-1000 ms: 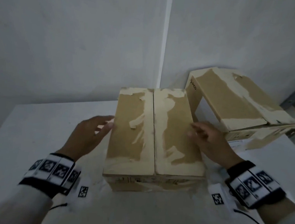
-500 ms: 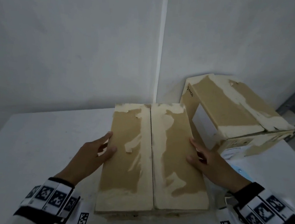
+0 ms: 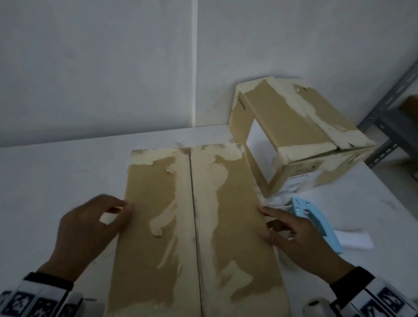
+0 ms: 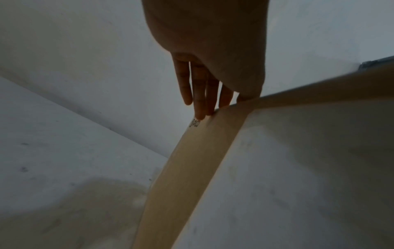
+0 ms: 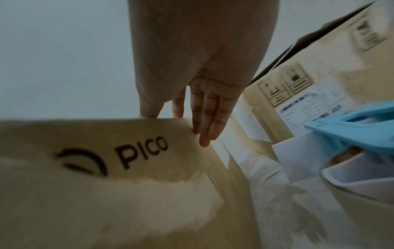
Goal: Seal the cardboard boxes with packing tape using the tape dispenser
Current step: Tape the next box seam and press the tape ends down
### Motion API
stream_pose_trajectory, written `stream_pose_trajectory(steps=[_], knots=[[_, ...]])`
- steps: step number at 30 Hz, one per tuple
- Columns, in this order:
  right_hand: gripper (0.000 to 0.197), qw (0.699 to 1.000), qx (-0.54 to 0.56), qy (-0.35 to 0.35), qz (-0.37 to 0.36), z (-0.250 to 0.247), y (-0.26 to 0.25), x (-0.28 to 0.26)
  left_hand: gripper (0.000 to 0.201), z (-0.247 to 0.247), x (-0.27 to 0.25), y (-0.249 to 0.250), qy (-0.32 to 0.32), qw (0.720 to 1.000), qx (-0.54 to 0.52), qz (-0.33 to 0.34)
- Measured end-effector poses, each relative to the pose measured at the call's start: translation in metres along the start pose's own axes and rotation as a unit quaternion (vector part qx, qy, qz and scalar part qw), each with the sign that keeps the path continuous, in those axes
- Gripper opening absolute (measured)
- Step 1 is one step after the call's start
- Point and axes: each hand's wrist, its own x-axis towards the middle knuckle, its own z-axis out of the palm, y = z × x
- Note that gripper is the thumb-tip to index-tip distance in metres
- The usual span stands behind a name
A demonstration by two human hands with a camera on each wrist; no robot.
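Observation:
A worn cardboard box (image 3: 196, 233) with both top flaps down and an untaped centre seam lies on the white table (image 3: 35, 193) in front of me. My left hand (image 3: 90, 226) rests against its left side, fingers (image 4: 200, 101) straight down the wall, thumb on the top edge. My right hand (image 3: 294, 239) lies against the right side the same way, fingers (image 5: 208, 121) straight beside the printed side of the box (image 5: 127, 185). A blue tape dispenser (image 3: 318, 223) lies on the table just right of my right hand, untouched; the right wrist view shows this dispenser (image 5: 351, 133) too.
A second cardboard box (image 3: 294, 123) with a white label stands at the back right against the wall, close to the near box's far corner. White paper scraps (image 3: 352, 239) lie by the dispenser. A grey metal shelf (image 3: 397, 104) rises at the far right.
The near box has come closer to me and lower in view, with both hands staying on its sides. The blue dispenser has come into sight at the right.

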Motion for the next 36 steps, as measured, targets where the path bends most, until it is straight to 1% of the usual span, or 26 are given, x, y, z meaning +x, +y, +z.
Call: stream_pose_trajectory(steps=[1,2,4,6,7,8,9,10,11,13,15,17,19,21,23,25,27,29,31,33,35,36], knots=[[0.058,1.000,0.002,0.011,-0.003,-0.003,0.008,0.000,0.040,0.001,0.005,0.000,0.002,1.000,0.005,-0.010],[0.055,1.000,-0.006,0.023,0.001,-0.007,0.015,-0.001,0.035,0.002,0.009,0.001,0.005,1.000,0.004,-0.021],[0.043,0.997,-0.049,0.052,0.024,-0.019,0.035,-0.003,0.028,0.006,0.018,0.002,0.009,0.999,0.000,-0.032],[0.042,0.988,-0.124,0.087,0.036,-0.036,0.060,-0.007,0.033,0.008,0.026,0.004,-0.002,1.000,0.002,-0.030],[0.042,0.981,-0.158,0.099,0.052,-0.045,0.076,-0.009,0.038,0.010,0.032,0.003,-0.011,1.000,0.006,-0.029],[0.044,0.973,-0.189,0.104,0.078,-0.054,0.090,-0.010,0.046,0.011,0.036,0.002,-0.025,0.999,0.011,-0.027],[0.051,0.965,-0.221,0.103,0.100,-0.062,0.104,-0.009,0.054,0.012,0.041,0.001,-0.041,0.999,0.016,-0.022],[0.058,0.955,-0.255,0.096,0.120,-0.069,0.116,-0.008,0.059,0.013,0.046,0.001,-0.056,0.998,0.017,-0.018],[0.064,0.944,-0.286,0.084,0.139,-0.074,0.125,-0.006,0.058,0.014,0.051,0.000,-0.072,0.997,0.015,-0.018],[0.071,0.923,-0.345,0.045,0.167,-0.079,0.137,-0.001,0.047,0.018,0.059,0.000,-0.092,0.995,0.018,-0.017],[0.072,0.911,-0.373,-0.002,0.174,-0.082,0.143,0.006,0.040,0.021,0.063,0.002,-0.101,0.994,0.038,-0.005],[0.071,0.903,-0.390,-0.037,0.176,-0.085,0.148,0.013,0.039,0.023,0.066,0.006,-0.101,0.993,0.055,0.013],[0.069,0.894,-0.407,-0.055,0.179,-0.087,0.152,0.015,0.046,0.022,0.068,0.011,-0.113,0.990,0.078,0.032],[0.064,0.890,-0.409,-0.067,0.192,-0.087,0.158,0.013,0.056,0.022,0.070,0.016,-0.141,0.984,0.101,0.029],[0.055,0.897,-0.387,-0.070,0.201,-0.087,0.161,0.007,0.060,0.022,0.070,0.019,-0.160,0.981,0.111,0.020],[0.048,0.918,-0.342,-0.066,0.190,-0.086,0.161,0.002,0.062,0.021,0.069,0.021,-0.168,0.979,0.114,0.009],[0.047,0.940,-0.292,-0.059,0.169,-0.084,0.157,-0.003,0.063,0.020,0.069,0.024,-0.172,0.978,0.118,0.004],[0.047,0.949,-0.275,-0.041,0.150,-0.080,0.150,-0.007,0.063,0.018,0.072,0.026,-0.176,0.977,0.121,-0.004],[0.045,0.966,-0.237,0.003,0.106,-0.076,0.139,-0.011,0.063,0.017,0.076,0.028,-0.189,0.974,0.127,-0.006],[0.050,0.979,-0.191,0.041,0.061,-0.073,0.124,-0.016,0.056,0.017,0.078,0.029,-0.204,0.969,0.141,-0.009],[0.052,0.984,-0.167,0.061,0.021,-0.071,0.112,-0.023,0.049,0.016,0.079,0.032,-0.216,0.965,0.149,-0.011],[0.054,0.984,-0.160,0.072,-0.006,-0.071,0.106,-0.027,0.052,0.015,0.078,0.034,-0.222,0.963,0.149,-0.012]])
